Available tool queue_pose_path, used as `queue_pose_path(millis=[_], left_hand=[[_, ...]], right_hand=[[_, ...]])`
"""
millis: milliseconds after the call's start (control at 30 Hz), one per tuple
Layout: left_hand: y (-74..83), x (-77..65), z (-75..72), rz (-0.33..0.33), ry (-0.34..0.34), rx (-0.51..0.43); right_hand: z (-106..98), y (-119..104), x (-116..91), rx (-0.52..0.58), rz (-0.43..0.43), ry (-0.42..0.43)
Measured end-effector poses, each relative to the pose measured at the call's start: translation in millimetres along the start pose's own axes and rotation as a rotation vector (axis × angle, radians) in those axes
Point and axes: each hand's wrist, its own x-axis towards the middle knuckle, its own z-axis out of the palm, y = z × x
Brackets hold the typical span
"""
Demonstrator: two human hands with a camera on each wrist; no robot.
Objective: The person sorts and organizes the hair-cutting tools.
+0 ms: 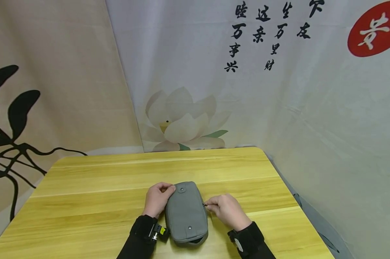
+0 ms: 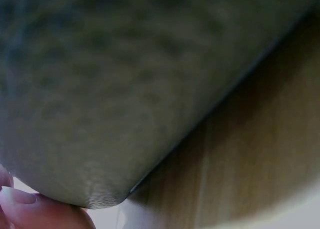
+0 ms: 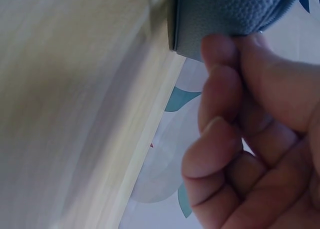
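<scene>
A grey pebbled-leather zip pouch [image 1: 185,216] lies on the table with two small snap buttons on its upper face. My left hand [image 1: 158,199] grips its far left corner, thumb over the edge. In the left wrist view the pouch [image 2: 110,109] fills most of the picture, with fingertips [image 2: 45,211] at its corner. At the pouch's right side, thumb and forefinger of my right hand [image 1: 225,210] pinch the small dark zipper pull [image 1: 205,205]. The right wrist view shows those fingers close against the pouch [image 3: 220,19], hiding the pull. A dark gap shows at the pouch's near right corner.
The yellow wood-grain table [image 1: 101,201] extends around the pouch on all sides. Behind it hangs a pale cloth backdrop [image 1: 188,72] with a lotus, black characters and a red oval. A dark band with a small camera [image 1: 161,232] sits on the left wrist.
</scene>
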Motion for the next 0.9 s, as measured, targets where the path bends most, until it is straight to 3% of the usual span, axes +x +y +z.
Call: queue_pose_path(millis=[400, 733, 900], left_hand=[[-2.0, 0.3, -3.1, -0.020, -0.008, 0.005], [2.8, -4.5, -8.1, -0.055, -0.041, -0.019], [7.3, -14.6, -17.1, -0.070, -0.080, 0.014]], right_hand=[[-4, 2, -5, 0.045, 0.011, -0.044], [4, 1, -2, -0.072, 0.101, 0.137], [9, 1, 1, 0.052, 0.214, 0.164]])
